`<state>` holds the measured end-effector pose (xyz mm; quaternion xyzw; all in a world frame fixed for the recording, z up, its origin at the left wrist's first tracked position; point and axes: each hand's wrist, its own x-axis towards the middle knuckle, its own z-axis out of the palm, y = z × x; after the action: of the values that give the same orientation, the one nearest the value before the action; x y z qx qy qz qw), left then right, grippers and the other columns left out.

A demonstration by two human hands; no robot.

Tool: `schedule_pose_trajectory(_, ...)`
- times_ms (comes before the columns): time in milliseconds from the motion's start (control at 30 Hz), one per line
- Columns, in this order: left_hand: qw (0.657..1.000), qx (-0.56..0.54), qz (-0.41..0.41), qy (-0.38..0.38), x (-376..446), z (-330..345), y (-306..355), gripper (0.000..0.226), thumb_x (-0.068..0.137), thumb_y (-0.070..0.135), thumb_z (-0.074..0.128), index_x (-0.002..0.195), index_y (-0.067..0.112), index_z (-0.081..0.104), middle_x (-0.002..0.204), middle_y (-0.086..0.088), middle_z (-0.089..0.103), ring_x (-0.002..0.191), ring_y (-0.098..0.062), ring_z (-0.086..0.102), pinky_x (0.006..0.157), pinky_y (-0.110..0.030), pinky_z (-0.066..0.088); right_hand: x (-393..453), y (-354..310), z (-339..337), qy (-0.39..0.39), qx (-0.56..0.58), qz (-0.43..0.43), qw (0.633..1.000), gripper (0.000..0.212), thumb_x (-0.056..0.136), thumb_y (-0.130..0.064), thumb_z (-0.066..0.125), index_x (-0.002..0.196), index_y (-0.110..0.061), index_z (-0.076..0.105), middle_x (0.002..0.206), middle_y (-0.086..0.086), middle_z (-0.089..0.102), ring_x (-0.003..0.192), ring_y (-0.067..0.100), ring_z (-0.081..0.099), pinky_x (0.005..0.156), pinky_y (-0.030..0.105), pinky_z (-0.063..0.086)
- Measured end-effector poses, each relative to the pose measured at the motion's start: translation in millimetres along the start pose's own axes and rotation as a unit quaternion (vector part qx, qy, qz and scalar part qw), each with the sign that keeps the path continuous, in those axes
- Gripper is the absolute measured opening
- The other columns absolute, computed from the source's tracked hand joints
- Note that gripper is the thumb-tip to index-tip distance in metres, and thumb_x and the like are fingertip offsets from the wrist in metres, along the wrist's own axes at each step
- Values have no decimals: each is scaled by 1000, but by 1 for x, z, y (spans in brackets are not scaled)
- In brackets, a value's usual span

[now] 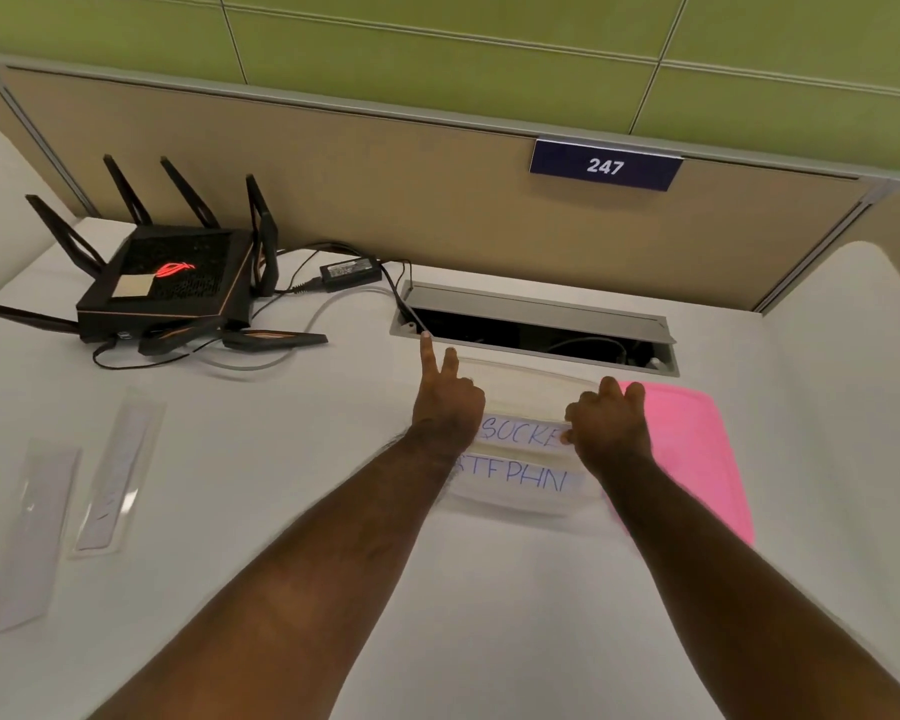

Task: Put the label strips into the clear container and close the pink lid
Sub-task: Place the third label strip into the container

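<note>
One head view looks forward and down, close over the desk (281,511), toward the partition (437,200) at 12 o'clock.

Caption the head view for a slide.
Both hands, left hand and right hand, lower a label strip into the clear container.

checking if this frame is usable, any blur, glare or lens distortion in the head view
Head view: strong wide-angle distortion bows the partition top and desk edges; lighting is soft and even with faint shadows; the two loose label strips at the left are smeared and unreadable; the clear container is hard to trace against the white desk; lettering between the left hand and right hand stays legible.
</note>
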<state>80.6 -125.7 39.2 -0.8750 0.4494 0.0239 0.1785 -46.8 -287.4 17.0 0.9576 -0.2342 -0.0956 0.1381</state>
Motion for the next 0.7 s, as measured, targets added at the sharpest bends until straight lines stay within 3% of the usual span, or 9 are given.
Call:
schedule_pose_trajectory(100,1000,-1,4,6,-2,4,1,15,88,17,61,99,17,70,115,-8,69,145,-42,17,109,-72,-2,1,-6,0,-16,-20,-1,1000,24,84,-38,67,97,-19,71,98,0,71,107,26,51,99,50,31)
schedule_pose_trajectory(200,999,-36,17,34,0,10,-5,22,90,26,57,108,21,68,123,-5,65,145,-39,18,108,-73,-7,3,-8,-1,-9,-14,-3,1000,33,86,-46,62,103,-19,70,105,2,70,111,27,52,99,50,31)
schedule_pose_trajectory(367,975,-166,19,146,-5,21,-22,36,89,28,52,123,26,62,136,-1,57,141,-26,33,112,-65,-3,7,-14,-15,81,61,-3,995,36,90,-49,53,114,-26,68,110,0,71,107,25,58,91,45,34)
schedule_pose_trajectory(500,943,-236,-56,229,-26,30,-40,37,84,28,57,120,25,63,136,-2,59,136,-25,41,114,-62,7,12,-34,-35,150,113,-35,982,32,92,-40,52,116,-26,68,115,-1,70,107,27,58,87,44,35)
schedule_pose_trajectory(700,918,-276,-212,190,-77,58,-79,52,86,34,53,137,25,45,152,-4,40,144,-27,27,114,-62,14,23,-93,-60,153,174,-113,966,41,95,-39,47,132,-24,57,134,-1,59,124,24,49,103,47,30)
